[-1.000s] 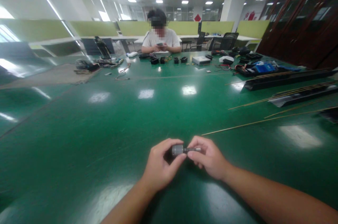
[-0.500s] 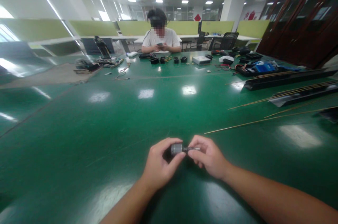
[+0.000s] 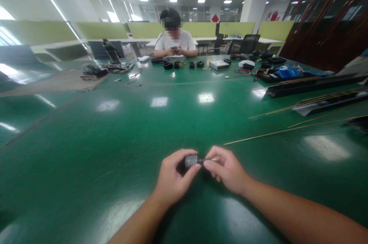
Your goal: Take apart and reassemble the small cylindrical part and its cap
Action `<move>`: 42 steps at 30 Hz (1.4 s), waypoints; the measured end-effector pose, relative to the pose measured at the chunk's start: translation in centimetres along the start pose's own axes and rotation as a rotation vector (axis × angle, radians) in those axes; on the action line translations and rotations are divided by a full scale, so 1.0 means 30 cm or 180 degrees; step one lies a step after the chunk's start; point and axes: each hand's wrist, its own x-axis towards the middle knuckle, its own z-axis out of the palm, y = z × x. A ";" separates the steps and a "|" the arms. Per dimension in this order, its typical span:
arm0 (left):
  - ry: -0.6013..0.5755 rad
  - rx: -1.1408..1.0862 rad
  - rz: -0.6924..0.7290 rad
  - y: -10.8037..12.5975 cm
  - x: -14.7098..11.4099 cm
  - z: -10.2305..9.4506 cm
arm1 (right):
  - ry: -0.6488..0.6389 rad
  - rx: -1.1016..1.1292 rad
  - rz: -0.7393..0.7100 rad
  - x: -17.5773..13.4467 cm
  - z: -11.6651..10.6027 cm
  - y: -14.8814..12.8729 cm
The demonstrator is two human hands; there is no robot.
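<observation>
Over the near green counter [image 3: 129,133], a grey cylinder [image 3: 191,161] is clamped by the left hand [image 3: 174,178]; the thin shaft [image 3: 201,160] rightward is pinched by the right hand [image 3: 227,170].

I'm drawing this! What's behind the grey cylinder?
Beyond the grey cylinder, a finger of the left hand shows, then green table. Whatever the cylinder covers is hidden.
</observation>
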 end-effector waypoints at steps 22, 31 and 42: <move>0.0119 0.0021 -0.0093 0.008 0.004 -0.010 | 0.0036 0.0022 -0.0014 -0.001 -0.006 0.005; 0.0119 -0.0022 -0.0140 0.005 0.003 -0.007 | 0.0140 -0.0041 0.0034 -0.003 -0.001 0.006; 0.0208 -0.0089 -0.0225 0.005 0.009 -0.012 | 0.0185 0.0066 -0.0014 -0.001 -0.001 0.003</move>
